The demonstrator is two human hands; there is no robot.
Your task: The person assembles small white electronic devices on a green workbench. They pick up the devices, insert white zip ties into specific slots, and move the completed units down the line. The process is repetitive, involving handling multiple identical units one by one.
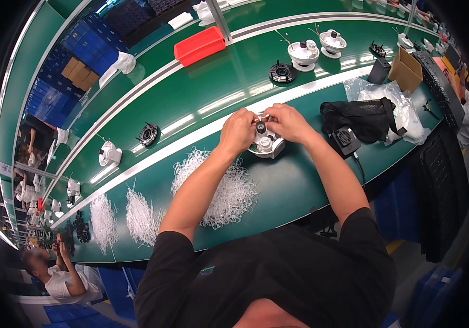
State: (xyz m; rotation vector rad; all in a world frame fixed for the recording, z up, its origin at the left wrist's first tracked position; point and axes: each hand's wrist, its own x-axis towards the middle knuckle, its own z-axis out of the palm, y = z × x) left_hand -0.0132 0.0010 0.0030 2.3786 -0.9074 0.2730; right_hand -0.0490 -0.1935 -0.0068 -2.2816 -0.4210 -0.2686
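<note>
Both hands meet over a white round appliance housing (pixel 267 143) that sits on the green table in front of me. A black motor part stands up in its middle. My left hand (pixel 238 130) has its fingers pinched at the housing's upper left, on thin white wire ends. From the other side my right hand (pixel 288 123) pinches the same small wires, close to the left fingertips. The exact wire ends are partly hidden by the fingers. By my left forearm lies a big tangled pile of white wires (pixel 229 191).
Two more heaps, of white cable ties or wires (pixel 142 218), lie left. A green conveyor (pixel 201 93) beyond carries white housings (pixel 303 56), black round parts (pixel 282 72) and a red bin (pixel 200 46). To the right are a black bag (pixel 357 119) and small fan (pixel 345 141). A co-worker (pixel 65 276) sits far left.
</note>
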